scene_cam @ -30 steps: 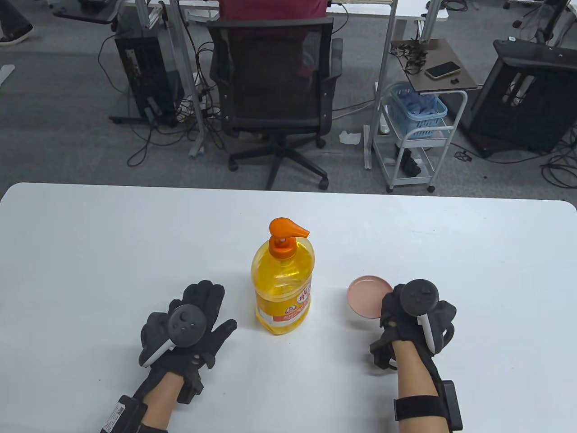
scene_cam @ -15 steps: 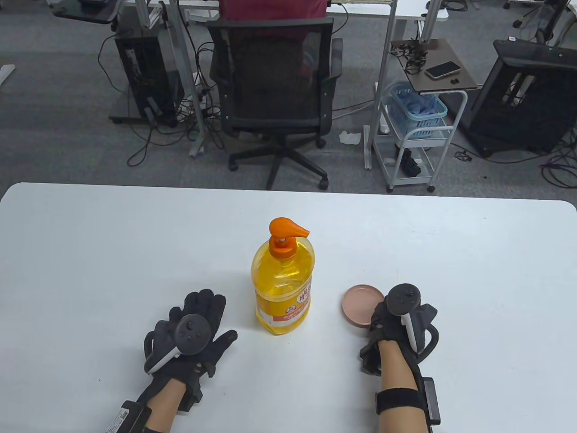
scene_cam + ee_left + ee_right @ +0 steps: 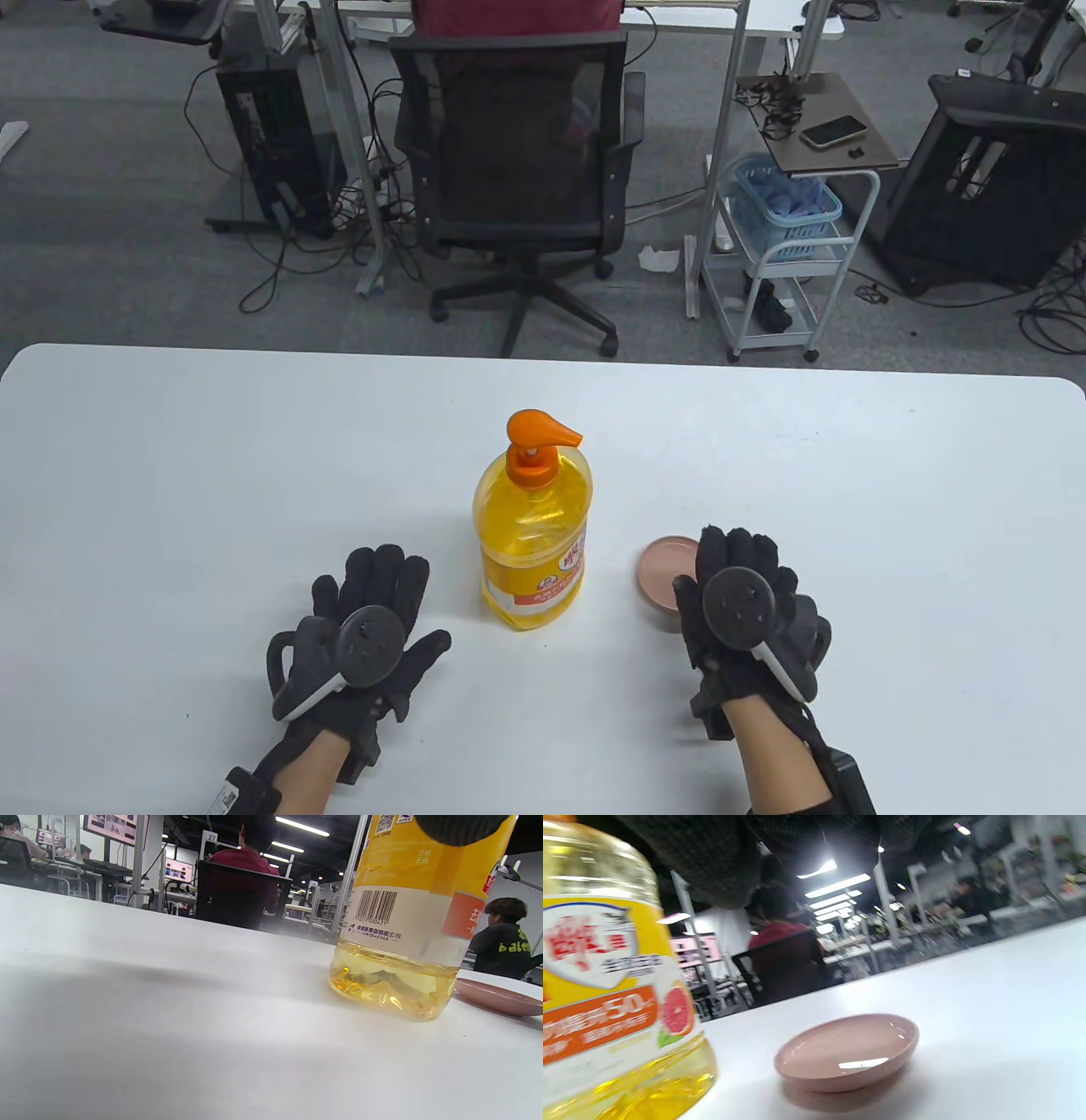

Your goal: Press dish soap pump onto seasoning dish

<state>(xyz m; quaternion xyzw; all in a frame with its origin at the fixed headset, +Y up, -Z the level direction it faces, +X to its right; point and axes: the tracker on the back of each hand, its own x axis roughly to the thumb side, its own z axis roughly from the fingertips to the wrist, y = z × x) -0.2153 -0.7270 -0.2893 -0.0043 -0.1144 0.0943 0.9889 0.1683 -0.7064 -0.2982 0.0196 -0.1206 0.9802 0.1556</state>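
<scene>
The left hand (image 3: 361,641) lies palm-down on the white table (image 3: 170,475), its gloved fingers (image 3: 377,573) spread wide and holding nothing, a round tracker strapped to its back. To the right of this hand, and a little farther from the person, the dish soap bottle (image 3: 533,543) stands upright between the two hands, touched by neither; its yellow body carries a label, and its orange pump (image 3: 536,433) sits on top with the spout pointing toward the right hand's side. In the left wrist view the bottle's base (image 3: 392,991) rests flat on the table, a barcode on the label above it, with one edge of the seasoning dish (image 3: 498,997) showing just beyond it. The pink seasoning dish (image 3: 666,573) sits on the table to the right of the bottle, near it but apart, and looks empty in the right wrist view (image 3: 848,1050). The right hand (image 3: 747,615) is palm-down over the dish's near right part, hiding that side, fingers (image 3: 738,548) extended and gripping nothing; whether it touches the dish cannot be told. In the right wrist view its dark glove (image 3: 721,861) hangs above the dish.
</scene>
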